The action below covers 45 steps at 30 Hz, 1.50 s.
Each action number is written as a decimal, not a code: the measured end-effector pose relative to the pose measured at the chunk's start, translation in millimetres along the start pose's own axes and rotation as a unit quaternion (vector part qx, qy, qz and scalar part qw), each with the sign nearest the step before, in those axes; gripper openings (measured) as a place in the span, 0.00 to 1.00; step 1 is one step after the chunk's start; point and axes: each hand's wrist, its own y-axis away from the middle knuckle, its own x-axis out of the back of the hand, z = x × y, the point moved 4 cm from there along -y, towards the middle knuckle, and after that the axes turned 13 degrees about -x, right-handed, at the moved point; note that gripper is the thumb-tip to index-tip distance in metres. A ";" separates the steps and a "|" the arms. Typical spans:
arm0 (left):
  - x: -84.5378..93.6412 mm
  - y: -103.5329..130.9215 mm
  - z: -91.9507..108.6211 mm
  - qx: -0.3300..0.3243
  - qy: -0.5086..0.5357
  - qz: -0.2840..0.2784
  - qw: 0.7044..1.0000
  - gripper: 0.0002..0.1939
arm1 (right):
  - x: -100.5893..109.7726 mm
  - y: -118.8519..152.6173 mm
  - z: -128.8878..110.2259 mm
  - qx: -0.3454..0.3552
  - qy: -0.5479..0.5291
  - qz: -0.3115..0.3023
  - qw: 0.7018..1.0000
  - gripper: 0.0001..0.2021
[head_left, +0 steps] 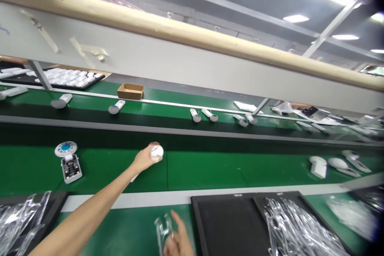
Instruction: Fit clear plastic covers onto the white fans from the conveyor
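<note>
My left hand (144, 159) reaches out over the green conveyor belt, its fingers wrapped round a white round-headed device (157, 152). A bit of white body shows below the wrist; the rest of the device is hidden by the hand. Nearer to me, my right hand (179, 240) grips a clear plastic piece (162, 228) with prongs, the index finger pointing upward. The hand is partly cut off by the lower edge and slightly blurred. Left of my left hand, an opened device (71, 169) lies on the belt with its circuit board showing and its round head (65, 149) beyond.
Black trays (229, 224) with clear plastic pieces (300, 228) stand on the near ledge, right and left. White devices (318, 167) lie farther right on the belt. Across the raised divider are more devices, a cardboard box (131, 91) and a loaded tray. A beam (192, 64) spans overhead.
</note>
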 end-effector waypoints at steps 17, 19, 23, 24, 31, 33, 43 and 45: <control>-7.7 111.0 121.3 0.028 0.684 0.126 0.718 0.31 | -26.7 64.8 -104.5 0.244 0.245 0.243 0.906 0.25; -0.1 109.9 125.1 0.013 0.675 0.160 0.720 0.32 | -23.9 69.3 -95.7 0.225 0.236 0.182 0.928 0.26; 2.8 110.5 124.9 0.009 0.617 0.131 0.776 0.31 | -4.0 82.1 -96.4 0.204 0.205 0.098 0.952 0.26; -0.9 112.5 121.9 0.034 0.593 0.096 0.799 0.31 | 2.1 85.5 -99.4 0.210 0.210 0.094 0.950 0.26; -16.4 136.9 108.0 0.120 0.444 0.087 0.884 0.25 | 11.6 65.7 -100.7 0.106 -0.025 0.049 0.993 0.23; -16.2 144.0 117.5 0.061 0.416 0.124 0.899 0.24 | 7.5 47.2 -93.9 0.023 -0.184 0.104 0.977 0.21; -18.4 151.7 100.8 0.021 0.344 0.182 0.921 0.20 | -8.2 4.4 -98.0 0.055 -0.160 0.226 0.959 0.23; -26.2 126.0 74.3 0.107 0.413 0.162 0.890 0.23 | -11.6 -21.7 -95.7 0.048 -0.133 0.228 0.963 0.21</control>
